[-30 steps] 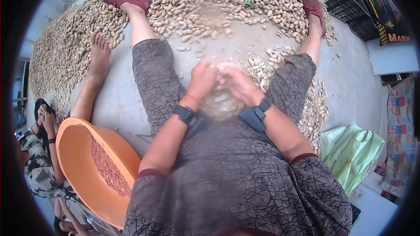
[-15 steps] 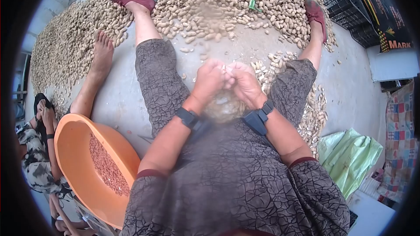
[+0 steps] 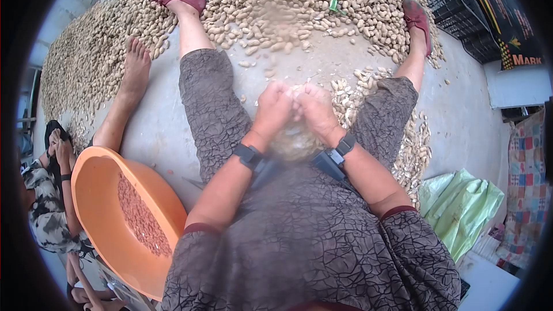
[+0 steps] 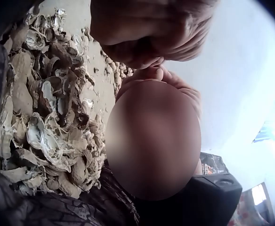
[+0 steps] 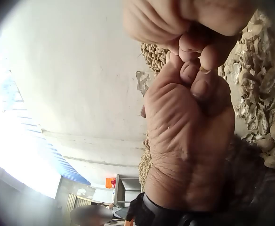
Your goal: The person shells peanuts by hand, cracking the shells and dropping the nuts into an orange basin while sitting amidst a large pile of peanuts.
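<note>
Both hands meet over the lap, knuckles close together and fingers curled inward. The left hand (image 3: 274,106) and the right hand (image 3: 315,109) pinch a peanut between their fingertips, mostly hidden by the fingers. In the right wrist view the thumb and fingertips of the left hand (image 5: 189,122) press up against those of the right hand (image 5: 189,19). Below the hands, broken peanut shells (image 4: 52,136) lie heaped against the patterned clothing. More empty shells (image 3: 412,152) trail along the right leg.
A wide heap of unshelled peanuts (image 3: 247,0) covers the floor ahead. An orange basin (image 3: 95,196) with reddish shelled kernels (image 3: 141,216) stands at left, beside another person's bare foot (image 3: 133,72). At right are a green sack (image 3: 461,213) and a black crate (image 3: 455,11).
The right hand has turned and its fingers have curled in closer to the left hand. Both hands stay together over the lap; the head view has shifted slightly.
</note>
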Motion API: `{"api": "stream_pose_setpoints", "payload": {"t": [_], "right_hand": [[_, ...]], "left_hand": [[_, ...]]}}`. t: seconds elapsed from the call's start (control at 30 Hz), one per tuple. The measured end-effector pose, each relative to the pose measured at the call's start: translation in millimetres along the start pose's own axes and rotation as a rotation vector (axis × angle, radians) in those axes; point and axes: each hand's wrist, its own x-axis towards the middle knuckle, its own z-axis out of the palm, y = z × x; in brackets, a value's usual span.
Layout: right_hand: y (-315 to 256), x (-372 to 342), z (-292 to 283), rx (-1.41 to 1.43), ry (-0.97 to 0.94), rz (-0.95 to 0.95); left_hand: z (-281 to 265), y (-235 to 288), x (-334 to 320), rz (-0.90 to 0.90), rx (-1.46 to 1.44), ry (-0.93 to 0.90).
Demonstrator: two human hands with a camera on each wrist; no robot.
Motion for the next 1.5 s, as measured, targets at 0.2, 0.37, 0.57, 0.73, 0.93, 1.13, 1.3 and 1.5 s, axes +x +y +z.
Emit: {"api": "stream_pose_setpoints", "payload": {"t": [0.2,0.37,0.57,0.73,0.93,1.13,1.3,1.5], "right_hand": [[7,1,1,-0.163,0.024,-0.102],[9,3,1,-0.025,0.007,-0.071],[20,8,-3,-0.363,0.131,-0.332],[10,-8,10,-0.63,0.147,-0.543],[11,-6,11,-0.758,0.14,-0.697],[9,-2,6,-0.506,0.112,-0.523],[-2,3,-9,-0.201,0.077,-0.102],[-2,4,-14,0.035,0.013,-0.003]], "left_hand": [[-2,7,-4,-0.097,-0.172,0.03],[0,10,-7,-0.183,-0.521,-0.03],[-6,0,-3,-0.245,-0.391,-0.013],[-11,-12,4,-0.263,-0.368,0.064],[-15,-1,1,-0.261,-0.365,0.094],[-26,-7,3,-0.221,-0.413,-0.084],[-26,-2,2,-0.255,-0.423,-0.08],[-8,10,-6,-0.134,-0.102,-0.035]]}}
